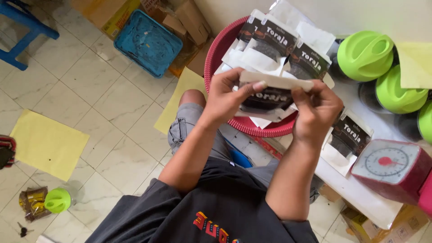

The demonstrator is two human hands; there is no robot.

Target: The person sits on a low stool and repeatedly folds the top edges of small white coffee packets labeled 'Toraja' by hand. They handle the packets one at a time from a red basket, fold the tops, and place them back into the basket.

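Both hands hold one white pouch [270, 95] with a black window, in front of me above my lap. My left hand [227, 95] grips its left side, thumb along the folded top edge. My right hand [317, 110] pinches the top right corner. Just behind it, a red round basket [213, 58] holds several more pouches [274, 42] of the same kind, standing upright. Another such pouch [348, 135] lies on the white table [360, 189] beside my right hand.
A red kitchen scale [393, 168] with a round dial stands on the table at the right. Jars with green lids [364, 54] sit behind it. On the tiled floor lie a blue tray [148, 42], cardboard boxes [108, 13], yellow paper sheets [47, 144] and a small green-lidded jar [56, 200].
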